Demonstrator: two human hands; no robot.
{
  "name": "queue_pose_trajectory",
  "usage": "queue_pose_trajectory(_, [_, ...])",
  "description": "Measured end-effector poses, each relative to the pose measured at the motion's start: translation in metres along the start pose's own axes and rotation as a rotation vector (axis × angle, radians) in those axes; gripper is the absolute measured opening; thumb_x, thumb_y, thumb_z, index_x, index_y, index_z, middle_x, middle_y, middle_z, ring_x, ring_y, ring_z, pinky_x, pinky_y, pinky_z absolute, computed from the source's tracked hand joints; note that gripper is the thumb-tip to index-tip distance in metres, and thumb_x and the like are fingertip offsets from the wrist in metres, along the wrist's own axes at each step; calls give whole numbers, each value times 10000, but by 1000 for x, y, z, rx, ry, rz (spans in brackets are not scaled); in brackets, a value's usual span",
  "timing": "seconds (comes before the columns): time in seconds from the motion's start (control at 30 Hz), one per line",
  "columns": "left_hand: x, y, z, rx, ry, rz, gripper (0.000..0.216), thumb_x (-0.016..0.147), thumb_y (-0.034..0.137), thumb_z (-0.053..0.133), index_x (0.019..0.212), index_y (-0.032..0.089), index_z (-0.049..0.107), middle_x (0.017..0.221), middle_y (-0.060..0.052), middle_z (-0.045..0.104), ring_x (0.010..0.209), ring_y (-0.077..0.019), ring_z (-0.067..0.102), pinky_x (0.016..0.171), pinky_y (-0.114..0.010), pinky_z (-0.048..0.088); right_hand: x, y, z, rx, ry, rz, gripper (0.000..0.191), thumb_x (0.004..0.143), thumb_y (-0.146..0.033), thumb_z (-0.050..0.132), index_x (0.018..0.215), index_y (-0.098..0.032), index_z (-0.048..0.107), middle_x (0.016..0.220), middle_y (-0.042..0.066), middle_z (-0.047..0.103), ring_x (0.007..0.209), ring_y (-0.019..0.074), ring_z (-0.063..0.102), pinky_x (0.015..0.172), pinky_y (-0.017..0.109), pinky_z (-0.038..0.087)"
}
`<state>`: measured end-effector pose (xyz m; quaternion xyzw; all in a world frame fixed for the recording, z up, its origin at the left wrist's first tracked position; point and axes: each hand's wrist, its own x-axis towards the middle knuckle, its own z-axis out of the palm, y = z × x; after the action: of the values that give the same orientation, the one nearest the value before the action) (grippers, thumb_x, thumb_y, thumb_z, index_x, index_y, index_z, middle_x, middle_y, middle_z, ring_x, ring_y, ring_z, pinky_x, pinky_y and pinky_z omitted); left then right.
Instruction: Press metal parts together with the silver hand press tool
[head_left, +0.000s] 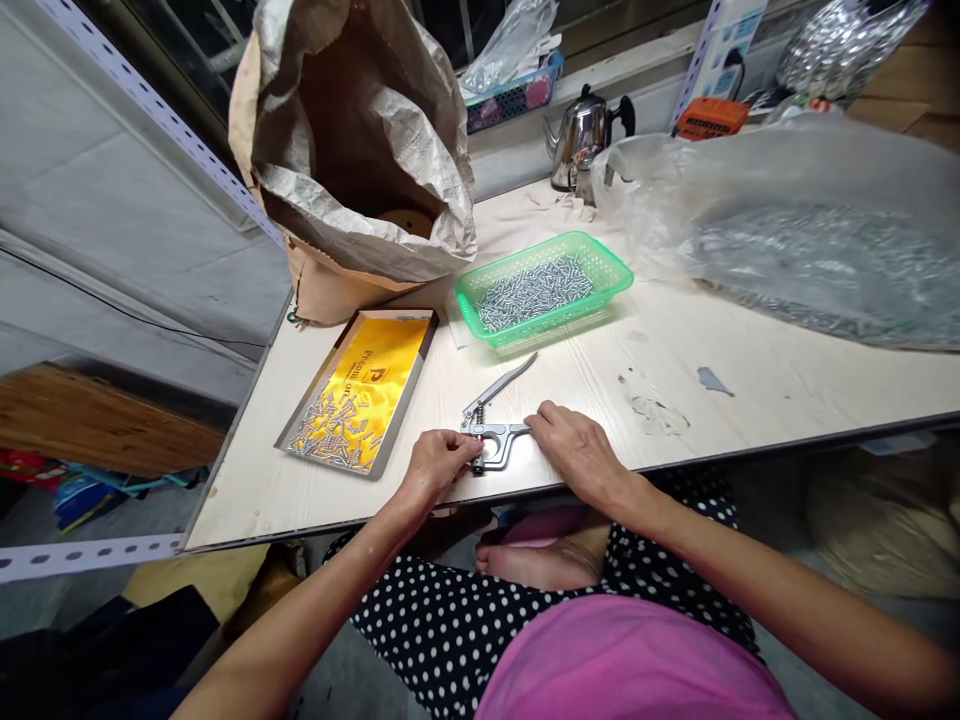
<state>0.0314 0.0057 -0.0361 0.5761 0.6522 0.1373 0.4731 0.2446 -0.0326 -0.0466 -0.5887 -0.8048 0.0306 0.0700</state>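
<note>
Snap-fastener pliers [504, 383] lie on the table near its front edge, with the handles spread apart. My right hand [576, 448] is closed on the end of the lower handle. At the jaw end, my left hand [436, 462] is closed in a pinch, fingertips against the tool's head. What those fingertips hold, if anything, is too small to make out; a bit of red shows beside them. To the left is a shallow box [409, 385] with a yellow lining, and small metal pins [330, 432] are scattered in its near end.
Behind the pliers, a green plastic basket [551, 328] holds many small metal pins. A large open sack [330, 265] stands at the back left. On the right lies a big clear plastic bag [795, 240] of metal parts. A metal kettle [585, 135] stands by the wall.
</note>
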Motion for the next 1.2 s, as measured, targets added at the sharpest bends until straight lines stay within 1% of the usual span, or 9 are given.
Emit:
queue_pose_trajectory(0.23, [0, -1, -1, 76, -92, -36, 315, 745, 440, 644, 648, 141, 650, 467, 35, 500, 432, -89, 411, 464, -229, 290, -1, 1, 4, 2, 14, 11, 175, 930, -73, 499, 917, -164, 648, 927, 71, 615, 809, 201, 568, 645, 326, 361])
queue_pose_trajectory(0.43, [-3, 12, -5, 33, -122, -82, 278, 750, 361, 632, 575, 147, 605, 449, 42, 479, 423, -77, 390, 458, -217, 294, -2, 1, 6, 9, 35, 15, 178, 928, -63, 495, 915, -164, 642, 924, 70, 615, 800, 193, 561, 646, 318, 346])
queue_pose_trajectory(0.57, [-4, 19, -9, 21, -183, -124, 331, 770, 329, 616, 497, 159, 537, 421, 38, 464, 400, -70, 383, 447, -212, 291, -2, 1, 6, 18, 49, 9, 181, 927, -56, 488, 912, -160, 635, 924, 71, 616, 797, 187, 555, 647, 309, 340])
queue_pose_trajectory(0.77, [-4, 23, -7, 22, -207, -222, 255, 775, 283, 632, 563, 156, 570, 428, 33, 503, 387, -84, 438, 422, -206, 314, -2, 6, 6, 30, 53, -37, 185, 933, -65, 466, 935, -166, 620, 940, 67, 609, 805, 192, 556, 649, 318, 344])
queue_pose_trajectory(0.87, [-5, 24, -7, 30, -239, -243, 285, 758, 306, 669, 543, 157, 555, 423, 31, 508, 376, -81, 435, 422, -207, 330, -3, 8, 6, 27, 48, -65, 183, 931, -68, 456, 923, -171, 607, 938, 71, 608, 789, 186, 547, 648, 314, 341])
queue_pose_trajectory(1.0, [-6, 26, -8, 27, -314, -319, 332, 717, 348, 727, 527, 164, 527, 392, 34, 499, 351, -72, 414, 407, -195, 300, -2, 8, 3, 20, 12, -88, 175, 930, -76, 455, 934, -171, 602, 944, 76, 607, 798, 187, 545, 655, 305, 354])
queue_pose_trajectory(1.07, [-8, 26, -8, 41, -341, -341, 334, 718, 354, 731, 532, 159, 532, 390, 30, 505, 354, -70, 428, 406, -185, 292, -2, 10, -2, 55, -32, -85, 163, 947, -110, 457, 945, -169, 609, 965, 78, 605, 812, 185, 554, 665, 297, 373])
queue_pose_trajectory(1.13, [-10, 26, -8, 46, -362, -358, 345, 718, 372, 733, 534, 156, 537, 390, 29, 507, 353, -69, 433, 402, -180, 291, 0, 15, -8, 136, -78, -112, 135, 969, -201, 491, 970, -167, 622, 1011, 84, 604, 842, 181, 568, 694, 288, 405])
queue_pose_trajectory(1.2, [-12, 24, -7, 32, -363, -370, 358, 708, 396, 744, 539, 156, 537, 389, 31, 505, 352, -70, 435, 395, -178, 285, 5, 24, -13, 206, -75, -175, 205, 946, -331, 578, 1052, -163, 630, 1143, 112, 591, 960, 210, 572, 783, 310, 441])
